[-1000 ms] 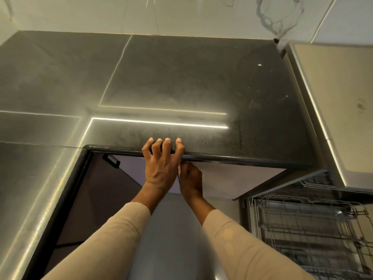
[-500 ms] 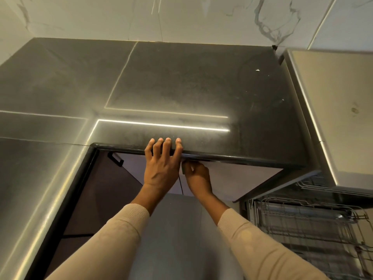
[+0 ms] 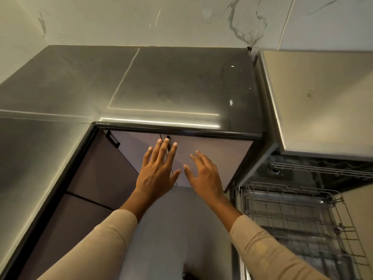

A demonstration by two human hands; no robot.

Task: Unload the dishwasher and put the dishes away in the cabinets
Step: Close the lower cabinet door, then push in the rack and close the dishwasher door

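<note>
Dark polished countertop [image 3: 181, 83] wraps around a corner beneath a pale marble wall [image 3: 141, 21]. Both hands are raised in front of the cabinet doors [image 3: 218, 156] just under its black front edge.

The left hand [image 3: 155, 176] is flat and wide, with its back towards the camera. Its four fingers [image 3: 161, 154] are straight and close together, and the thumb is held out to the side. The fingertips reach almost to the counter edge, next to a small black knob [image 3: 168, 137]. The hand lies over the seam between the two pale doors, though whether the palm presses on them cannot be told.

The right hand [image 3: 205, 178] sits just beside it, thumbs nearly meeting. Its fingers are fanned and a little bent, and it holds nothing. Both wrists come out of beige sleeves [image 3: 105, 245] that run up from the bottom of the view.

Left of the left hand is a darker door with a black bar handle [image 3: 113, 139]. Right of the right hand, and lower, the dishwasher [image 3: 323, 98] stands open with its wire rack [image 3: 292, 219] pulled out.
</note>
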